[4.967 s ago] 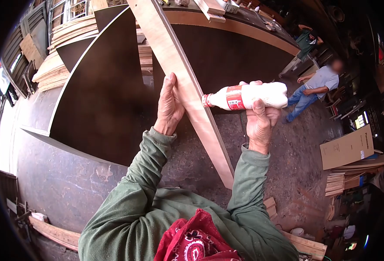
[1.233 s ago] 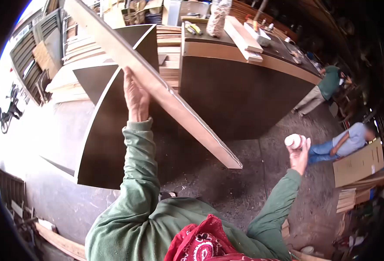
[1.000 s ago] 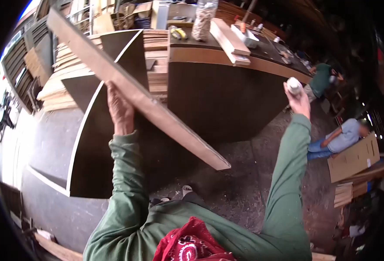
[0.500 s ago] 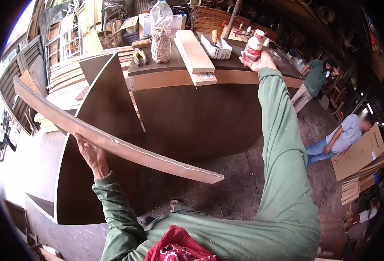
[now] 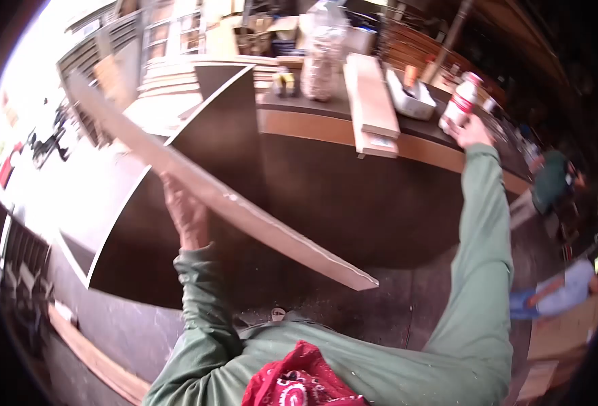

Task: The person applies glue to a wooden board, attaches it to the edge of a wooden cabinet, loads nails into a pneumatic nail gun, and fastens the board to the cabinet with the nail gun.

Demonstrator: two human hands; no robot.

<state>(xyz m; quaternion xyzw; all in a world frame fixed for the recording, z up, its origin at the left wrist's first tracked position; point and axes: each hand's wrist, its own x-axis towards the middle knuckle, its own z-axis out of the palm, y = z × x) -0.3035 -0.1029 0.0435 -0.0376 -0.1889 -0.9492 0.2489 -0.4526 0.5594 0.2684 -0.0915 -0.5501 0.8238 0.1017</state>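
Observation:
My left hand [image 5: 187,213] grips a long, narrow wooden board [image 5: 204,186] from below, its fingers partly hidden behind the wood. The board slants from upper left to lower right, and a white line that looks like glue runs along part of its edge. At the far right of the dark workbench [image 5: 299,149], my right hand [image 5: 473,132] is closed around the lower part of a white plastic bottle [image 5: 460,101] with a red label. Motion blur softens those fingers. The bottle leans to the right in view.
On the bench are stacked boards [image 5: 373,101], a white tray [image 5: 410,100] with an orange-handled tool, a clear bottle [image 5: 322,61] and pliers [image 5: 284,82]. A dark angled panel [image 5: 221,122] stands close behind the held board. Two people are at the right, one in blue [image 5: 563,291].
The view has swung left, shifting the scene rightward. My right fingers, spread beside the bottle before, now sit closer around its base. The board stays in my left hand.

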